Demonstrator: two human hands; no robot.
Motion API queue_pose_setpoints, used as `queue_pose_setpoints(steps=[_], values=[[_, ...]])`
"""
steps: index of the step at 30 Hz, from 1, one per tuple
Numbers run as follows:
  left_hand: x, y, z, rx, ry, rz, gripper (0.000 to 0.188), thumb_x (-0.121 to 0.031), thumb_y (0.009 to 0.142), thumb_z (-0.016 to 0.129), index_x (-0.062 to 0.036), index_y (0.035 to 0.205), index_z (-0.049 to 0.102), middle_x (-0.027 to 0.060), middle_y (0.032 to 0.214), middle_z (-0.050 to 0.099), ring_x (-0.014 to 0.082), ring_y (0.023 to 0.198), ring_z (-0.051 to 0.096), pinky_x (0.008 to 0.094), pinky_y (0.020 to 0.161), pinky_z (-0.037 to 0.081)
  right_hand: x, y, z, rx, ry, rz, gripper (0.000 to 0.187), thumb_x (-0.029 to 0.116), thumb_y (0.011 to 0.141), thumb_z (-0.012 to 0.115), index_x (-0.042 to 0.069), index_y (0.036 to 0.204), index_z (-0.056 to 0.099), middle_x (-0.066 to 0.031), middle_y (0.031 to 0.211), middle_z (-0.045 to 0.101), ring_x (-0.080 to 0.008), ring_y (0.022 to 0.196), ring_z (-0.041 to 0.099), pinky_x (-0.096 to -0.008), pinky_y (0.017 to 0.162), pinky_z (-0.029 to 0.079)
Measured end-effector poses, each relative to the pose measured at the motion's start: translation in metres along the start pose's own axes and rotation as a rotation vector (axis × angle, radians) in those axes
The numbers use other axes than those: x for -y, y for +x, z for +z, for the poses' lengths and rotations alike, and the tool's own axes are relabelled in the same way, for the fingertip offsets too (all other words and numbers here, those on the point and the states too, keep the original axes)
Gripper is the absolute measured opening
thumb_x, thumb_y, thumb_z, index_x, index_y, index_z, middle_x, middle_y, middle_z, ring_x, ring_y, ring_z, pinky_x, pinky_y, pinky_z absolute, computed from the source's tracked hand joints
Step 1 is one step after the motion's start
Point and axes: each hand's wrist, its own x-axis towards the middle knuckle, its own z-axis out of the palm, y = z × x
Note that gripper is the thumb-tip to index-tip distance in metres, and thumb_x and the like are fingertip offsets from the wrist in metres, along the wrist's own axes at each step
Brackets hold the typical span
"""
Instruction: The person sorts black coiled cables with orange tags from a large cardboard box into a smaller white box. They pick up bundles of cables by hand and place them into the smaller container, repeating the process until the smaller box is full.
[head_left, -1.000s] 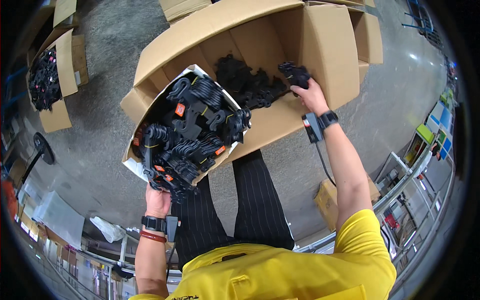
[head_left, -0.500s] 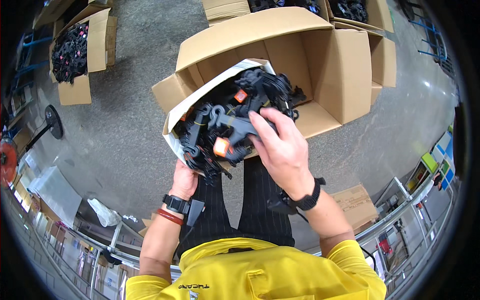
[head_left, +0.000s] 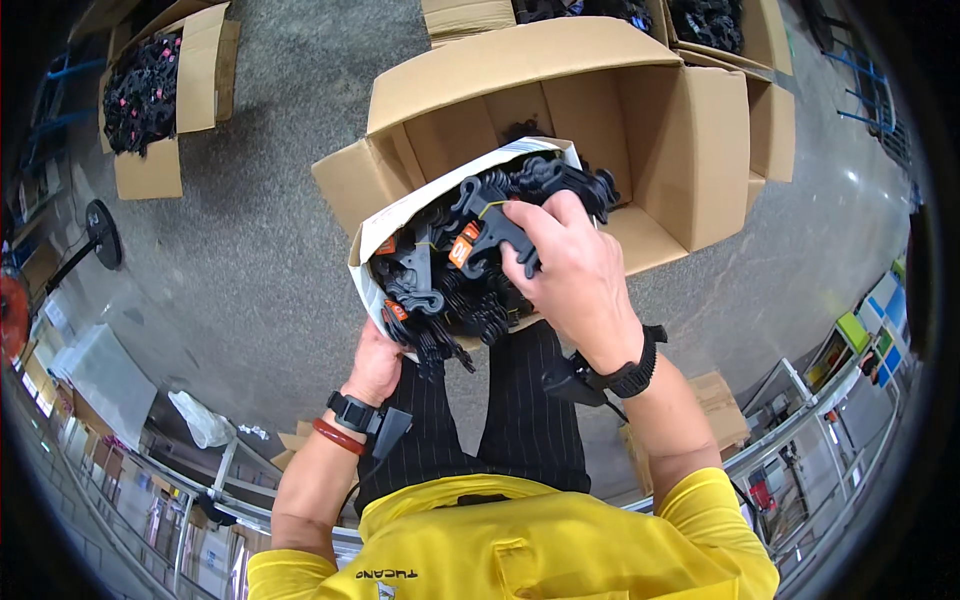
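Note:
A white-edged carton [head_left: 366, 290] is tilted over the near side of a large open cardboard box. It is full of small black plastic hangers [head_left: 475, 300], several with orange tags. My left hand [head_left: 377, 362] grips the carton's lower left side, its fingertips hidden underneath. Between the thumb and fingers of my right hand [head_left: 578, 262] is a dark grey bundle of hangers [head_left: 492, 226] with a yellow band round it and an orange tag. The bundle lies against the others in the carton. Some hangers overhang the carton's right and lower edges.
The large cardboard box [head_left: 715, 150] stands ahead with its flaps folded out. A few black pieces [head_left: 522, 130] show inside it. Other boxes of black items stand at the far left [head_left: 142, 95] and far right [head_left: 708, 25]. A black round base [head_left: 103, 233] stands on the floor at left.
The carton has shifted slightly right and nearer in view. My right hand has turned the banded bundle so its orange tag faces up. My left hand keeps its hold on the carton.

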Motion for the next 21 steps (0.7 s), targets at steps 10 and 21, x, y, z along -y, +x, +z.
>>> queue_pose_setpoints(steps=[10,21], values=[[0.014,0.006,0.000,-0.005,0.037,0.007,0.043,0.014,0.068,0.047,-0.0034,0.107,0.050,0.0003,0.099,0.054,0.0140,0.093,0.053,0.0251,0.079,0.042,0.007,0.019,0.014,-0.147,-0.072,0.047,0.026,0.018,0.071,0.066,0.004,0.087,0.050,-0.0128,0.073,0.053,-0.0292,0.057,0.059,-0.0362,0.049,0.049],[0.016,0.004,-0.035,-0.071,-0.097,-0.024,0.034,0.006,0.076,0.051,-0.0046,0.109,0.051,0.0047,0.099,0.057,0.0181,0.089,0.057,0.0311,0.080,0.047,-0.062,-0.009,-0.039,-0.345,0.393,0.320,0.037,0.024,0.074,0.069,0.001,0.099,0.055,-0.0070,0.073,0.056,-0.0162,0.059,0.052,-0.0267,0.058,0.045]])
